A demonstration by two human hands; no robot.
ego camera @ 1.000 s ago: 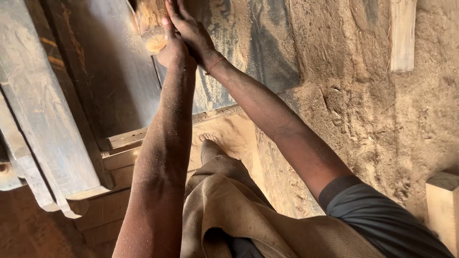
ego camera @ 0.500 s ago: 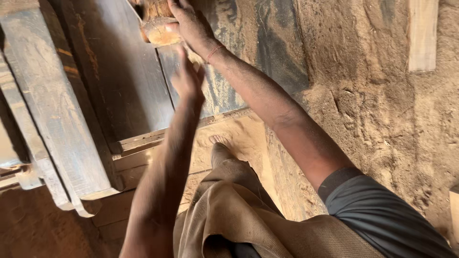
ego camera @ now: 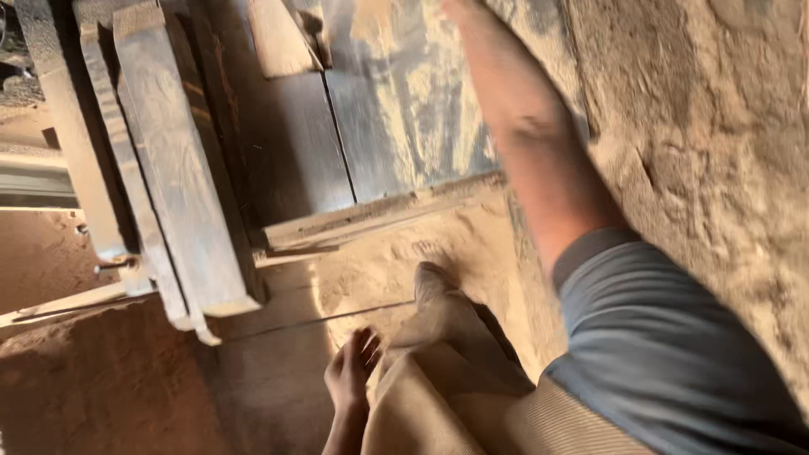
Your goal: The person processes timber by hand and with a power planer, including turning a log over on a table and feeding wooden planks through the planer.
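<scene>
My left hand (ego camera: pixel 350 379) hangs low beside my tan trousers (ego camera: pixel 447 404), fingers loosely apart and holding nothing. It hovers over a dusty wooden floor board (ego camera: pixel 270 371). My right arm, in a grey-blue sleeve (ego camera: pixel 666 337), stretches up across a sawdust-streaked grey board (ego camera: pixel 404 126). Only the heel of my right hand (ego camera: pixel 462 10) shows at the top edge; its fingers are cut off, so whatever they hold is hidden. My foot (ego camera: pixel 434 291) stands in loose sawdust below a pale wooden ledge (ego camera: pixel 379 217).
Several weathered grey planks (ego camera: pixel 168 168) lean at the left, their lower ends near the floor. A rough sandy earth surface (ego camera: pixel 716 126) fills the right side. Reddish soil (ego camera: pixel 50 253) lies at the far left, and a pale wood piece (ego camera: pixel 278 38) sits near the top.
My left hand has dropped from the top of the boards down to my knee. The view has tilted down, so my right hand and the wooden piece it held have slid past the top edge.
</scene>
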